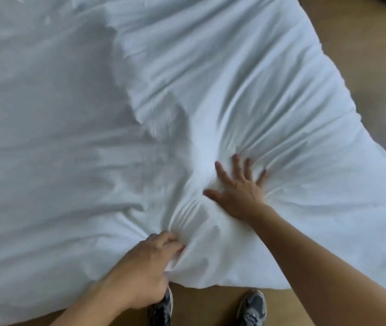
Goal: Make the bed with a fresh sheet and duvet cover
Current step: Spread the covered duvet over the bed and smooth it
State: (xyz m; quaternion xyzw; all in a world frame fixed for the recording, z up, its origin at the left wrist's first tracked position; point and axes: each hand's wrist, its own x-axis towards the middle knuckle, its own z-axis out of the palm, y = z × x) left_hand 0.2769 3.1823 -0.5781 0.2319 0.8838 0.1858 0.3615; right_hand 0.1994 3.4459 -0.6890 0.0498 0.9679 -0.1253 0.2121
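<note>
Left hand (147,262) at the near edge, grip pinching bunched white duvet cover (234,90). Right hand (239,191) flat, grip spread, pressing soft wrinkled cloth; folds radiating.

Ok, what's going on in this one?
A person stands at the bed's edge, working on white bedding. The left hand grips a bunch of the duvet at its near edge, fingers curled into the cloth. The right hand presses flat and spread on the duvet further in. Creases fan out from both hands. The duvet lies rumpled over the sheet, not yet smoothed.
</note>
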